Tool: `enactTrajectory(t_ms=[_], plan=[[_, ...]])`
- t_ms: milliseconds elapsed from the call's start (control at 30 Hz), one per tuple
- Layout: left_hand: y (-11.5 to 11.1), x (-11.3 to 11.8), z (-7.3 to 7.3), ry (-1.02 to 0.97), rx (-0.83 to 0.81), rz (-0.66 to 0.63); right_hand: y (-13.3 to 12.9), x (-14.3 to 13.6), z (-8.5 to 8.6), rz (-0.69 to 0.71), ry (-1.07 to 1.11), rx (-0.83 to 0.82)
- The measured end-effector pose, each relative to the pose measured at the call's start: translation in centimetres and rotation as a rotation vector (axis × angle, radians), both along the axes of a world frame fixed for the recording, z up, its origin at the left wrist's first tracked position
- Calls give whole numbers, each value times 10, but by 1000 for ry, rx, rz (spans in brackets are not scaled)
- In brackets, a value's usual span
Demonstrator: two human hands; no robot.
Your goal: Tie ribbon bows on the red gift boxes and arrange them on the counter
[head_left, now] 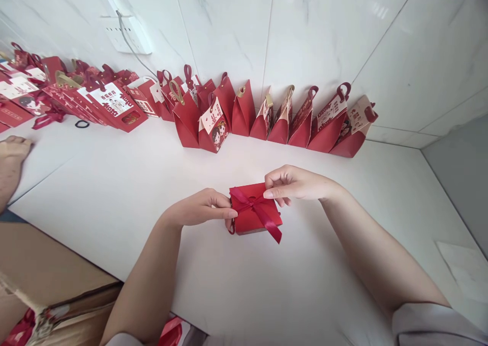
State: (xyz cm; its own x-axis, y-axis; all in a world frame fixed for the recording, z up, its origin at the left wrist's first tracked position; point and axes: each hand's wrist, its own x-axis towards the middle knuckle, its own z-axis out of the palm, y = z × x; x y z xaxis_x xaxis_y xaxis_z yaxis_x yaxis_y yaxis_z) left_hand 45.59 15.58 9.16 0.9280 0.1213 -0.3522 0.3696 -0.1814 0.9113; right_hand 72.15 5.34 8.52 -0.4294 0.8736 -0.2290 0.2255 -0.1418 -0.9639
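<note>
A small red gift box (251,224) lies on the white table in front of me, with a crimson satin ribbon (267,222) knotted across its top and one tail hanging over the near edge. My left hand (204,207) grips the box at its left side, thumb on top and fingers partly hidden behind it. At the upper right corner, my right hand (292,184) pinches the ribbon between thumb and fingers. A dark red loop shows below my left fingers.
Folded red gift boxes (242,109) with loop handles line the wall, and more are piled at the left (110,102). A black ring (82,124) lies near them. Another person's hand (15,150) rests at the left edge. An open cardboard box (57,264) stands below left.
</note>
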Motion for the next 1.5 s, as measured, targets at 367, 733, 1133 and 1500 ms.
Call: enactTrajectory(t_ms=[367,733,1133,1500], plan=[[0,0,-2,-26,30,-29,2,-5,-9,-80,-118,108],[0,0,-5,34,36,-63,1,-5,0,-127,-23,-20],[0,2,-4,-22,-25,-21,4,2,-5,76,12,-99],[-1,3,-5,-36,-53,-52,2,6,-3,46,-12,-4]])
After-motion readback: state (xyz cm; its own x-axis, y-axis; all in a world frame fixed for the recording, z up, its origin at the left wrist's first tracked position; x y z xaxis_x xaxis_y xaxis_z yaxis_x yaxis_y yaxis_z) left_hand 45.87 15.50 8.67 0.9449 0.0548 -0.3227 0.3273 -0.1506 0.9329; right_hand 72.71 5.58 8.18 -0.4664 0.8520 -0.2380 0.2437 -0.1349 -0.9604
